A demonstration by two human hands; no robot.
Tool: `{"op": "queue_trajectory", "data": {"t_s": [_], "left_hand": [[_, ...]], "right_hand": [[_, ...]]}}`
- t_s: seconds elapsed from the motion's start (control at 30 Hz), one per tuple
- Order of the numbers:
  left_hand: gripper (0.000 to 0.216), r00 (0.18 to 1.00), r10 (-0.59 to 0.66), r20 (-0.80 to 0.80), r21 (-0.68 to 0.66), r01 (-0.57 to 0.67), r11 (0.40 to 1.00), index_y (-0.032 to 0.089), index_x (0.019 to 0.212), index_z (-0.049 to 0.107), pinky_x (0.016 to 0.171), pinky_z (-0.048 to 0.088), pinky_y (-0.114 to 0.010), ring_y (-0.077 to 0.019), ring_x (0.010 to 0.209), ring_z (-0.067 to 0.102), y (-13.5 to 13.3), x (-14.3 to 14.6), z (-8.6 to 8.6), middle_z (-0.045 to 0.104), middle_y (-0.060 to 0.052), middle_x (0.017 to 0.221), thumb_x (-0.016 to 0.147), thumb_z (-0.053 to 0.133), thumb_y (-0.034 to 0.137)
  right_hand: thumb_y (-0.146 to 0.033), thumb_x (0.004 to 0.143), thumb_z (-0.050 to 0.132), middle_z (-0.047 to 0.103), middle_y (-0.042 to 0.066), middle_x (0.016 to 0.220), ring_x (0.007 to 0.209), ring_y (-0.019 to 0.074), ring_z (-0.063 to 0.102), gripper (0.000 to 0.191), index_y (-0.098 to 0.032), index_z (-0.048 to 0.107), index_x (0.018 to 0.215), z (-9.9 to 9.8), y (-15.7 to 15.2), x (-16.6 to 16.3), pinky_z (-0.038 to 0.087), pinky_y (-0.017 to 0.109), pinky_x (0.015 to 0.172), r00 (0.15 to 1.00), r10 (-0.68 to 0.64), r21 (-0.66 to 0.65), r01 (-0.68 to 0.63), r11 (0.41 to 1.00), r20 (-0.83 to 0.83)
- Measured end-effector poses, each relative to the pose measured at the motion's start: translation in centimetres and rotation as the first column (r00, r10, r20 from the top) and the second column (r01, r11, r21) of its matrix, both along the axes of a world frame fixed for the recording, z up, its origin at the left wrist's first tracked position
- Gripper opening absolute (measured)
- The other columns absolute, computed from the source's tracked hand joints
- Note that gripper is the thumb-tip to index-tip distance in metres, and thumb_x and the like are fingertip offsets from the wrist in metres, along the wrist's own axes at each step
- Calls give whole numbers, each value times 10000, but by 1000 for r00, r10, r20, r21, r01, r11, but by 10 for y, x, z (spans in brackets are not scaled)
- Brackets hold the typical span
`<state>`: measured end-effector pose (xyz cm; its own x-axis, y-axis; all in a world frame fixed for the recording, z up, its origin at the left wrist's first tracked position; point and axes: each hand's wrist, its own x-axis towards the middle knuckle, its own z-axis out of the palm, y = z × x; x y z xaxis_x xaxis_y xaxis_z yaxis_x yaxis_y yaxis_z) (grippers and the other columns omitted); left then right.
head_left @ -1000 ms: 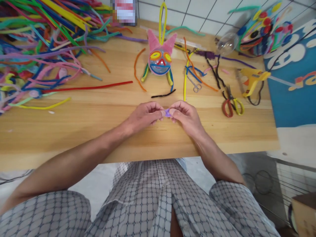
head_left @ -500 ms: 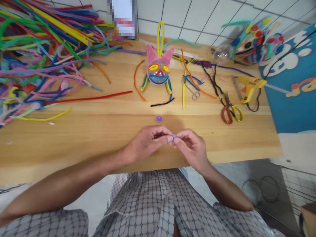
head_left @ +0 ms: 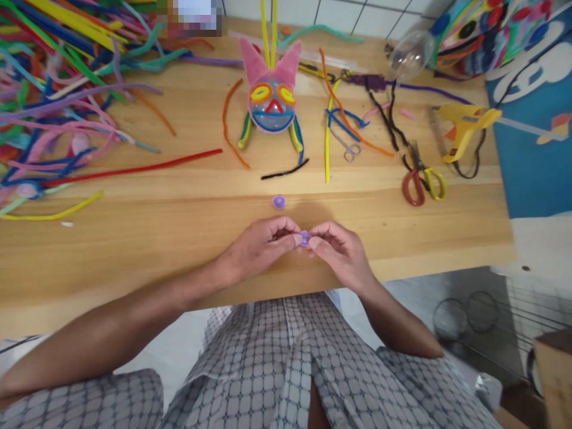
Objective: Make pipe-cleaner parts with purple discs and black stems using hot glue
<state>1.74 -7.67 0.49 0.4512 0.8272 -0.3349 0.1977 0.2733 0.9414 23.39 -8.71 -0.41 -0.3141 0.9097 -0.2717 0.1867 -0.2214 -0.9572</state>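
Both hands meet above the table near its front edge, pinching one small purple coil of pipe cleaner (head_left: 305, 238). My left hand (head_left: 268, 244) grips its left side between thumb and fingers. My right hand (head_left: 342, 253) holds its right side the same way. A similar purple coil (head_left: 279, 202) lies on the wood just beyond. Farther back is a clear ball figure (head_left: 273, 110) with pink pointed ears, yellow and orange eyes, a red nose, a blue mouth and a yellow loop on top.
Many coloured pipe cleaners (head_left: 58, 89) are heaped at the left. On the right lie scissors (head_left: 420, 179), a yellow glue gun (head_left: 465, 128) and small metal scissors (head_left: 351, 149). A clear dome (head_left: 411, 55) and a colourful fish-like craft (head_left: 487, 39) stand at the back right of the table (head_left: 179, 208).
The view has shifted, so the table's things sit higher in the picture. The purple coil between my fingers now shows more of its face. Both hands keep their pinch.
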Motion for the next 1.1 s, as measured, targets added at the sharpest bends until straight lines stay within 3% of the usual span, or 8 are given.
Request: {"op": "queue_trajectory", "data": {"t_s": [0.27, 0.53, 0.67, 0.83, 0.93, 1.1], "left_hand": [[265, 999, -23, -39, 23, 24, 999, 172, 926, 709, 622, 358, -274, -105, 634, 460, 2, -1, 2, 652, 23, 789, 997, 590, 397], [274, 995, -72, -75, 50, 75, 996, 178, 889, 710, 609, 328, -274, -113, 637, 447, 4, -5, 2, 604, 34, 727, 978, 604, 414], [268, 996, -52, -73, 52, 56, 997, 183, 861, 704, 612, 337, -272, -112, 633, 455, 4, -5, 1, 627, 29, 735, 965, 617, 413], [260, 998, 64, -24, -4, -64, 998, 185, 787, 663, 615, 355, -282, -113, 614, 456, 8, -3, 4, 618, 22, 693, 921, 644, 406], [260, 994, 105, 3, -17, -105, 994, 187, 774, 654, 611, 357, -284, -110, 600, 443, 8, -2, 4, 610, 20, 683, 906, 662, 412], [254, 998, 62, 12, -3, -62, 998, 177, 851, 692, 592, 358, -281, -114, 613, 470, 6, -2, 0, 670, -9, 779, 916, 635, 416]], "right_hand": [[-380, 925, 715, 688, -1, 715, 627, 133, 585, 221, -216, 650, 792, -5, 2, -5, 444, 275, 586, 998, -8, 17, 7, 1000, 60], [-343, 893, 722, 643, -19, 676, 593, 115, 532, 209, -213, 630, 757, -2, 4, -8, 389, 263, 564, 998, -8, 35, 6, 999, 69], [-404, 901, 759, 634, -22, 671, 607, 121, 555, 255, -213, 649, 774, -1, 5, -7, 429, 262, 579, 999, -2, 25, 1, 1000, 44], [-538, 937, 744, 701, 1, 766, 651, 132, 619, 331, -218, 692, 868, 0, 7, -4, 536, 285, 651, 995, -36, -22, 34, 999, -93], [-544, 927, 761, 701, -1, 773, 651, 129, 619, 336, -220, 694, 872, 0, 8, -4, 535, 283, 652, 994, -44, -22, 42, 999, -103], [-498, 899, 790, 659, -14, 706, 633, 127, 592, 326, -216, 659, 802, -2, 6, -8, 488, 278, 627, 998, -47, 5, 47, 999, -39]]}}
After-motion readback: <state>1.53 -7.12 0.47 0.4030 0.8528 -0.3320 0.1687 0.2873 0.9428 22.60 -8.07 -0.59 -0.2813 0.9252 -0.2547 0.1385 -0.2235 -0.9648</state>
